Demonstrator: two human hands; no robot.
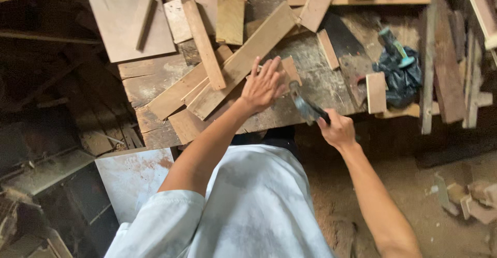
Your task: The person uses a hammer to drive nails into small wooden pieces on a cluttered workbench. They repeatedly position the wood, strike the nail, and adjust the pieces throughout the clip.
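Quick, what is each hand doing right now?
Left hand: open, fingers spread, pressing flat on a small wood piece on the workbench.
Right hand: closed around the handle of a hammer.

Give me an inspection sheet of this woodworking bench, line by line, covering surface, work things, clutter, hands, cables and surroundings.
Surface: worn wooden bench, dusty and scratched.
Job's things: hammer in the right hand; small wood piece under the left hand's fingertips.
Clutter: loose planks piled across the bench, a square board, a handsaw, a black bag with a teal-handled tool on it.
Grips: left hand open, fingers spread flat; right hand closed on the hammer handle.
Cables: nothing seen.
Surroundings: sawdust floor with offcuts; pale panel leaning below the bench.
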